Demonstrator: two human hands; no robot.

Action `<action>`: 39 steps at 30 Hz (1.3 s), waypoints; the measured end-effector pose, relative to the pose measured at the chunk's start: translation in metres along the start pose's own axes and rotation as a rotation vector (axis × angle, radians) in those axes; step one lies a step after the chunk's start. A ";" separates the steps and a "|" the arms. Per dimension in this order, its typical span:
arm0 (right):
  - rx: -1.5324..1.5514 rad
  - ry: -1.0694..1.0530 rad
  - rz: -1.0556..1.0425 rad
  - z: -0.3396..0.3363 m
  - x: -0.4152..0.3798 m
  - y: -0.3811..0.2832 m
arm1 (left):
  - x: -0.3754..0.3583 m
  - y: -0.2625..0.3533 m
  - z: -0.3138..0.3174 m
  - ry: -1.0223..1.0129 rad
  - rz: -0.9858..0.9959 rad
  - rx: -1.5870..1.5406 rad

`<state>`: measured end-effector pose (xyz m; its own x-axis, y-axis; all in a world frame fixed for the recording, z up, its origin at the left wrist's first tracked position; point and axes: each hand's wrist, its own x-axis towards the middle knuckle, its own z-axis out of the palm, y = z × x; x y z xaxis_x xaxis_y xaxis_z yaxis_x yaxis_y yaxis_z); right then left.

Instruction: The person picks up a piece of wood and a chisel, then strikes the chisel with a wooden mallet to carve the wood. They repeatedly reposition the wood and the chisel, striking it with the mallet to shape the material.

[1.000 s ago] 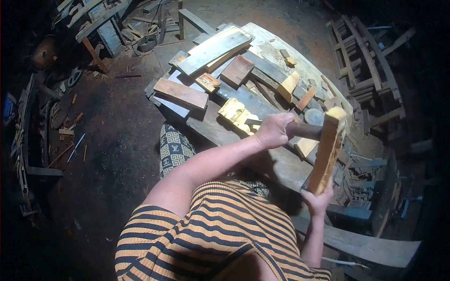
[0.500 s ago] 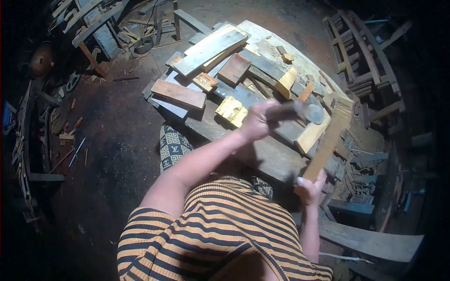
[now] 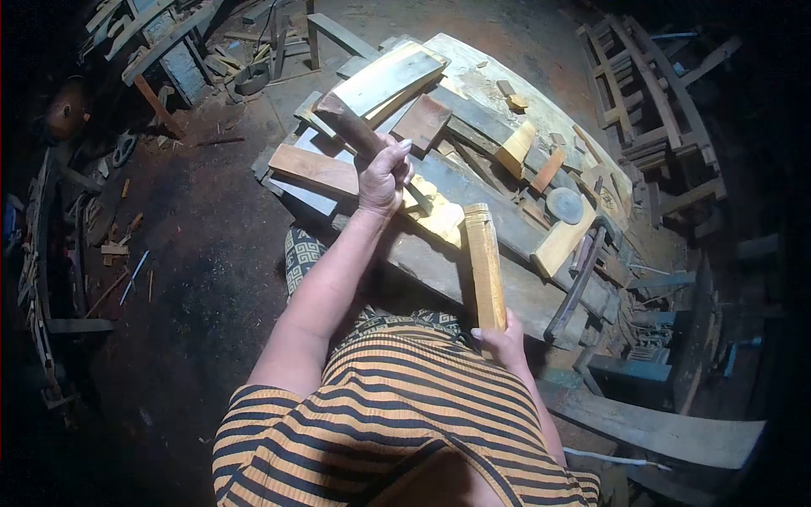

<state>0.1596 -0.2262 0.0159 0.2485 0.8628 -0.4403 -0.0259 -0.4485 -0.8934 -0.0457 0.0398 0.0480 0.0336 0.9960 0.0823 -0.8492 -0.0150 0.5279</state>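
My left hand point(image 3: 385, 179) is wrapped around the thick dark wooden handle of a chisel point(image 3: 348, 125). Its narrow blade slants down to the right and meets, or nearly meets, a bright yellow carved block of wood point(image 3: 443, 221) on the workbench. Closed around the near end of a long squared wooden bat point(image 3: 485, 269) is my right hand point(image 3: 504, 340). The bat's far end is raised just right of the carved block. A reddish wooden block point(image 3: 314, 171) lies left of my left hand, and another brown block point(image 3: 424, 120) is beyond it.
The workbench point(image 3: 473, 291) bears several wood pieces, a grey round disc point(image 3: 564, 205) and a dark curved bar point(image 3: 578, 283) at its right. Pale planks point(image 3: 384, 80) are stacked at the far left. Wooden frames point(image 3: 642, 93) stand at the right, with a curved board point(image 3: 667, 431) below.
Both hands have moved left across the bench. My left hand brought the chisel from near the round disc to the yellow block; my right hand brought the bat closer to it.
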 end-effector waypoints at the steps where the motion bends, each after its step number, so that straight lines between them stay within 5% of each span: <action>1: 0.009 -0.004 0.002 0.001 -0.001 -0.002 | 0.001 0.000 -0.002 -0.015 -0.013 -0.023; 12: 0.024 -0.013 0.020 -0.001 0.001 -0.005 | 0.001 -0.009 -0.006 -0.046 -0.045 -0.028; 15: -0.257 -0.007 0.094 -0.010 0.001 -0.037 | 0.002 -0.008 -0.011 -0.073 -0.064 0.059; 19: -0.717 0.092 -0.244 -0.016 0.015 -0.130 | -0.004 -0.007 -0.005 -0.126 -0.052 0.209; 24: -0.567 -0.123 -0.856 0.056 -0.001 -0.307 | -0.012 -0.002 0.007 -0.051 -0.023 0.339; 28: -0.483 -0.391 -1.330 0.100 0.032 -0.332 | -0.018 -0.005 0.013 -0.076 0.029 0.349; 31: -1.475 -0.277 -0.447 0.129 0.031 -0.352 | -0.019 -0.004 0.009 -0.139 0.022 0.377; 33: -1.634 -0.180 -0.558 0.149 0.013 -0.381 | -0.018 0.000 0.013 -0.128 0.037 0.379; 38: -0.816 -0.385 -0.997 0.159 -0.002 -0.378 | -0.016 -0.006 0.007 -0.124 0.004 0.340; 39: -0.667 -0.455 -1.268 0.159 0.016 -0.367 | -0.016 -0.004 0.008 -0.130 0.007 0.338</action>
<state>0.0193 -0.0108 0.3232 -0.5495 0.6899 0.4712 0.4345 0.7177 -0.5442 -0.0387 0.0234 0.0516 0.1133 0.9767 0.1821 -0.6278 -0.0717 0.7751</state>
